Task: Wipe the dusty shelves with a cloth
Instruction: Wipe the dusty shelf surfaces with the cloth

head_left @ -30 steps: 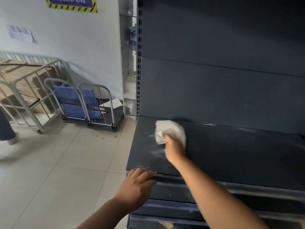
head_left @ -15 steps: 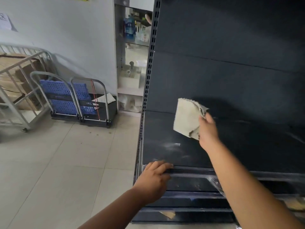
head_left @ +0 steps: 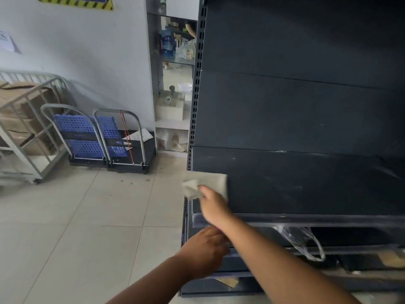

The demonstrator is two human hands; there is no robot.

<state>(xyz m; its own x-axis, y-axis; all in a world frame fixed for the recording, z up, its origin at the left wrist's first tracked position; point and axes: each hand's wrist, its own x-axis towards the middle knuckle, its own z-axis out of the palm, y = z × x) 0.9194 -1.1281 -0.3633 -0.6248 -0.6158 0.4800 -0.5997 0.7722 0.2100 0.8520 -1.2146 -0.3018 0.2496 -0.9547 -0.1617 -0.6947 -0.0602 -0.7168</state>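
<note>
Honestly nothing here is readable. The sign [head_left: 75, 2] high on the wall has a yellow-and-black striped border, but its wording is cut off by the top edge. The paper sheet [head_left: 6, 41] taped to the wall at far left is too blurry and cropped to make out. The blue packs [head_left: 167, 43] in the back room show markings, but they're too small to tell.
</note>
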